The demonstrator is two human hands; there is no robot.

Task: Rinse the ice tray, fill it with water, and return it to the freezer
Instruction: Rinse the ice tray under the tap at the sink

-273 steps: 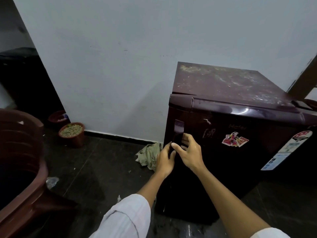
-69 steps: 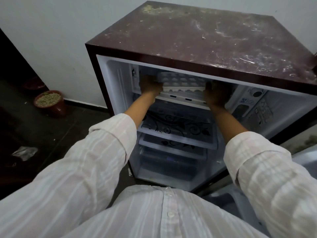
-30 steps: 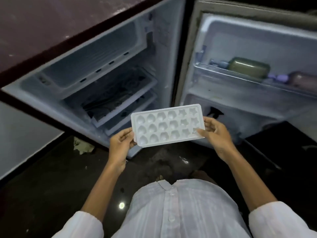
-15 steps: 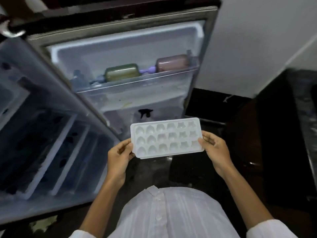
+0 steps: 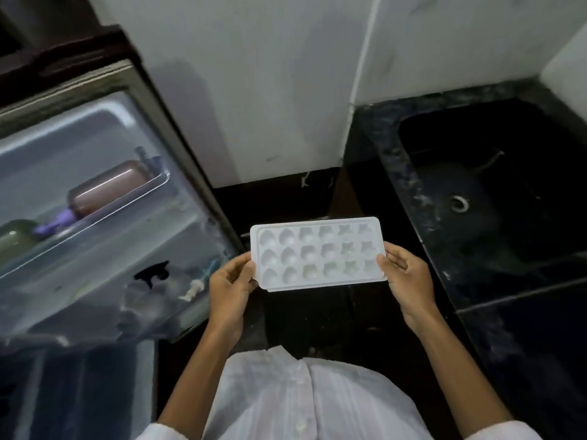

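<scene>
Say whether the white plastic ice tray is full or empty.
Apparently empty: the white plastic ice tray, gripped by left hand and right hand, shows bare moulded cells, no cubes; glints may be droplets.

Dim, soft blur, wide-angle edge warp

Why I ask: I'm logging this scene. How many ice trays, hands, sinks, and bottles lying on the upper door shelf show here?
ice tray: 1
hands: 2, the left hand and the right hand, each with a grip on one end of the tray
sink: 1
bottles on the upper door shelf: 2, the brown bottle and the green bottle
Total: 6
</scene>
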